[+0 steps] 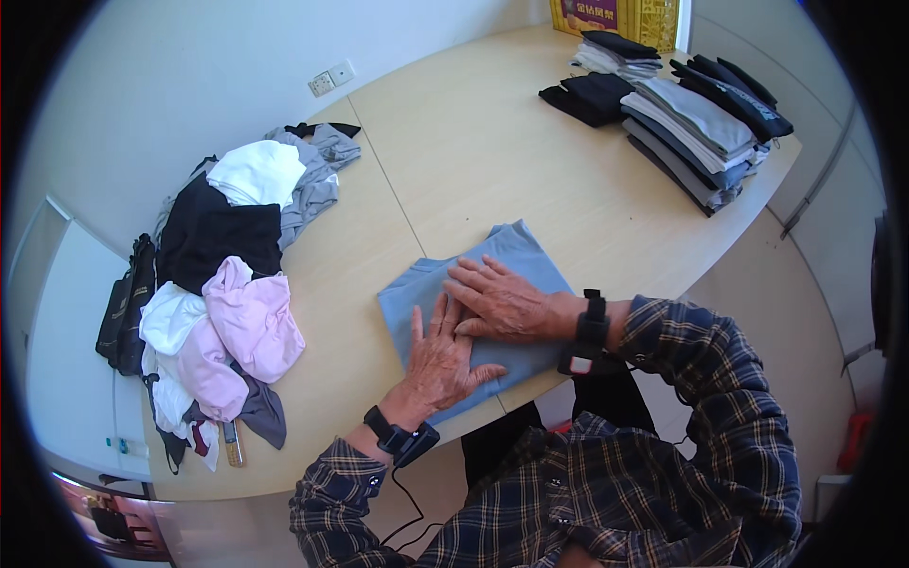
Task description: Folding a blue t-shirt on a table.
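A blue-grey garment (530, 251), perhaps a folded T-shirt, lies flat at the near edge of the table. My left hand (443, 360) rests on its middle with the fingers stretched out and the thumb spread to the right. Partly over the left fingertips lies my right hand (502, 301), palm down, fingers extended toward the upper left. Neither hand grips the cloth. Both wrists carry black straps with small devices. Part of the garment is hidden beneath my hands and forearms.
A loose heap of clothes, with a white piece (256, 172), a black piece (227, 237) and a pink piece (251, 322), covers the table's left side. Stacked folded clothes (696, 118) stand at the far right, near a yellow box (649, 24). A black bag (126, 308) is beyond the heap.
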A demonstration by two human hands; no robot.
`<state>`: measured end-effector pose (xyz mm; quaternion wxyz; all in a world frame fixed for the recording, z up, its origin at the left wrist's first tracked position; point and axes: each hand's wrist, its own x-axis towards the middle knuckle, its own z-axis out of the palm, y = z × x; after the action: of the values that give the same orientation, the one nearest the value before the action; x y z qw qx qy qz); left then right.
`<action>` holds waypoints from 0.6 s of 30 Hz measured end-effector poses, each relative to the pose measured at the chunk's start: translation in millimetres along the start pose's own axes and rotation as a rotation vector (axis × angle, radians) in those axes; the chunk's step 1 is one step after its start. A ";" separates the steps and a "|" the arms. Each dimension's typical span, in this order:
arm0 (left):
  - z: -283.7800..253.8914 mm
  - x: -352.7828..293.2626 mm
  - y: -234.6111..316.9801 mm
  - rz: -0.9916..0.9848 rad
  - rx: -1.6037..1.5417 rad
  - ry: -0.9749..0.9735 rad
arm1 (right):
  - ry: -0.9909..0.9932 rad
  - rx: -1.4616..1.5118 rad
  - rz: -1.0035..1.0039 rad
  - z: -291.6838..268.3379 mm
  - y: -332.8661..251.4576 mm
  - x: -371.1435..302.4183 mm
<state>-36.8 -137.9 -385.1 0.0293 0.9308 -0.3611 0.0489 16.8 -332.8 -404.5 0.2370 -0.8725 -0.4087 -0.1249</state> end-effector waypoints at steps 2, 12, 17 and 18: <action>8.1 -0.7 -2.9 0.000 -0.009 0.000 | -0.046 -0.038 0.041 10.9 9.6 -2.9; 19.2 -3.5 -10.7 0.009 0.004 0.035 | -0.061 -0.185 0.169 0.9 39.0 -10.9; 15.5 -2.8 -8.1 -0.012 0.019 -0.003 | -0.052 -0.211 0.262 -7.9 58.4 -17.5; 14.0 -2.7 -9.1 -0.021 -0.024 -0.005 | -0.055 -0.217 0.271 -7.5 59.7 -18.2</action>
<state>-31.6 -130.6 -399.5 0.0402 0.9342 -0.3520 0.0418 51.2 -381.6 -424.2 0.1450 -0.9431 -0.2779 -0.1114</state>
